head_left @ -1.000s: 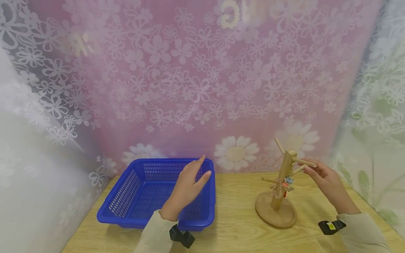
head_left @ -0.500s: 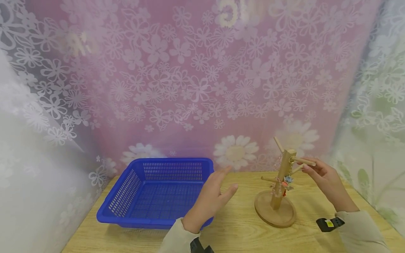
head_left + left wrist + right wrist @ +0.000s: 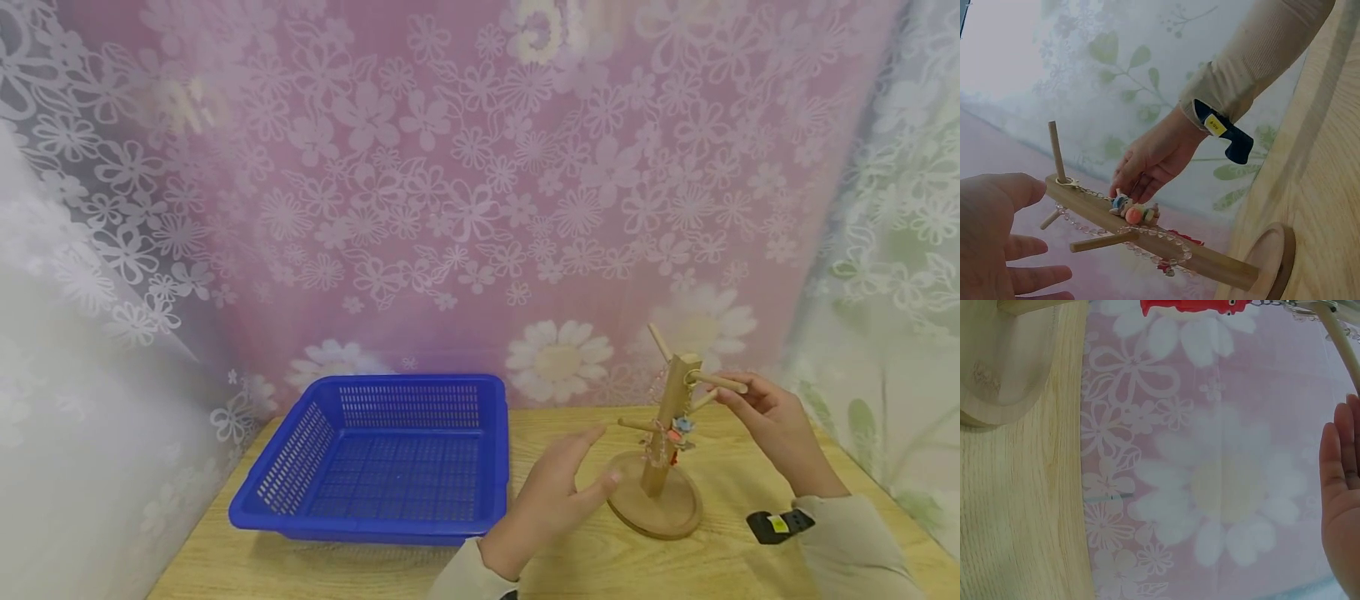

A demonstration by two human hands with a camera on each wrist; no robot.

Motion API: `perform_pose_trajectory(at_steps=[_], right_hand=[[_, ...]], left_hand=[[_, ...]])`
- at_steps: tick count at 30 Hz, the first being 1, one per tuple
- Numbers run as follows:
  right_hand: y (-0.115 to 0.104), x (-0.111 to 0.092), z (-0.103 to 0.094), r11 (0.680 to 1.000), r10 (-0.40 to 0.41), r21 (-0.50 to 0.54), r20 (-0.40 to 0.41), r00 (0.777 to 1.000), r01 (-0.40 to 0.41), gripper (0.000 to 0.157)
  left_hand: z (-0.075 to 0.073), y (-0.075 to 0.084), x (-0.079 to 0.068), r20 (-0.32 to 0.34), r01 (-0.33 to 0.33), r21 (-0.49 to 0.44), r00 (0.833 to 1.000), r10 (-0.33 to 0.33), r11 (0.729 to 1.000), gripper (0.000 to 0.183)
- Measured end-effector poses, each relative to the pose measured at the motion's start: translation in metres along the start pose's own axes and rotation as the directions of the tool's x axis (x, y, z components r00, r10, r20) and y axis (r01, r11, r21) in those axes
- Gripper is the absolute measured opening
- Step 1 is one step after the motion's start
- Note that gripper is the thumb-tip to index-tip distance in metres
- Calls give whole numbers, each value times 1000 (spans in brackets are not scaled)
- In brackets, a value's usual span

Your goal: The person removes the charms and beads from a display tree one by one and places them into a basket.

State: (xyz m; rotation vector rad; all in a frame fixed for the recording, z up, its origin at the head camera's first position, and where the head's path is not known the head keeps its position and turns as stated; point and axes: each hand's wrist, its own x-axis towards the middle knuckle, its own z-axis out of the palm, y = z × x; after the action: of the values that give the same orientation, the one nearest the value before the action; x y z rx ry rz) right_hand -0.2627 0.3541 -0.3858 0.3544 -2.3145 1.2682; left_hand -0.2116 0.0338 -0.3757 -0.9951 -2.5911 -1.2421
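Observation:
A wooden peg stand (image 3: 656, 480) with a round base rises from the table at the right. A keychain with small blue and orange figures (image 3: 681, 428) hangs from its front peg. Bracelets of clear pinkish beads (image 3: 1175, 245) hang on other pegs. My right hand (image 3: 780, 433) pinches the end of a right-side peg (image 3: 703, 402) between thumb and fingers. My left hand (image 3: 551, 492), holding nothing, is left of the stand, its fingers spread and fingertips near the left peg (image 3: 636, 425). In the right wrist view, a red charm (image 3: 1194, 306) hangs at the top edge.
A blue perforated plastic basket (image 3: 367, 527) stands left of the stand on the wood-grain table (image 3: 570, 558). Behind the table hangs a pink flowered curtain (image 3: 450, 208), with pale curtains at both sides.
My left hand has moved right, from over the basket to beside the peg stand, fingers spread throughout. The right hand stays at the peg.

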Motion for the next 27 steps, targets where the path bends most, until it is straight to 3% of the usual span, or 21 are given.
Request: perform_pose_trajectory(at_steps=[6,12,15,27], right_hand=[[-4,0,1,1000,-8,-8,-9,1000,8,26],[-4,1,3,995,5,97,-17,1000,-4,20],[-1,2,5,995,2,98,-17,1000,0,17],[1,2,7,994,74,82,-23,997,-72,15]], left_hand=[[22,-9,5,-40,14,-84,999,-18,996,57],[39,-14,10,-85,32,-154,995,-46,987,55],[46,-16,13,-118,32,-194,991,-56,980,53],[72,-18,24,-200,73,-406,965,-167,911,39]])
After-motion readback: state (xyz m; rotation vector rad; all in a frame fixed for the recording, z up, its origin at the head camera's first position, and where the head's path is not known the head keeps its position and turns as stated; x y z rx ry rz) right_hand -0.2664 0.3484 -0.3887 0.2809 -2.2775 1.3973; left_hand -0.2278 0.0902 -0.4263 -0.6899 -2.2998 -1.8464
